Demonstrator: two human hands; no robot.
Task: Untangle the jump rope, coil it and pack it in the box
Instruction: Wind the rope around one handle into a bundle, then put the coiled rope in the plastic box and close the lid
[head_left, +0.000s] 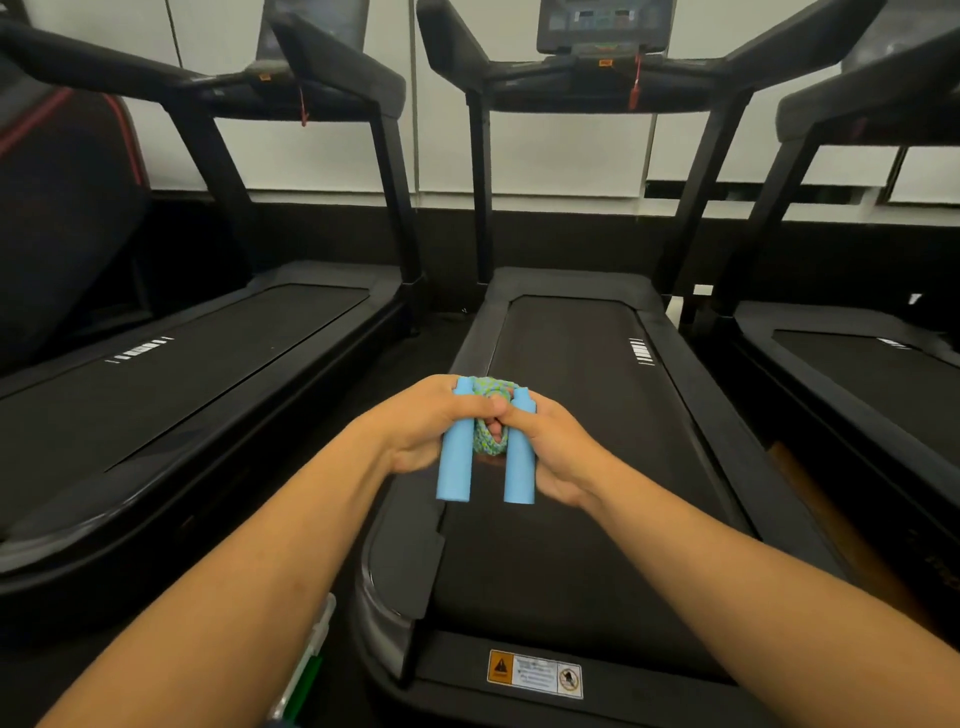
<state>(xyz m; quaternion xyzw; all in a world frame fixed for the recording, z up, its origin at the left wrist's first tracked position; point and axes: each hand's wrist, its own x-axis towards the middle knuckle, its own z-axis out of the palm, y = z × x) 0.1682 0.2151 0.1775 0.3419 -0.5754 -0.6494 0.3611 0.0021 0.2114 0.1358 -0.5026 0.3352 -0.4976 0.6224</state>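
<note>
The left hand (426, 426) grips one light-blue foam handle (457, 447), the blue-green braided rope bundle (491, 421) sits between (probably kept from slipping loose), the right hand (550, 447) grips the other handle (521, 452), above the black treadmill belt (571, 519).

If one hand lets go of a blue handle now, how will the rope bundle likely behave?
The rope looks braided and soft, so its loops would probably sag and loosen. The blue handles look like light, round foam: likely grippy, but apt to swing down and roll if dropped on the treadmill belt.
</note>
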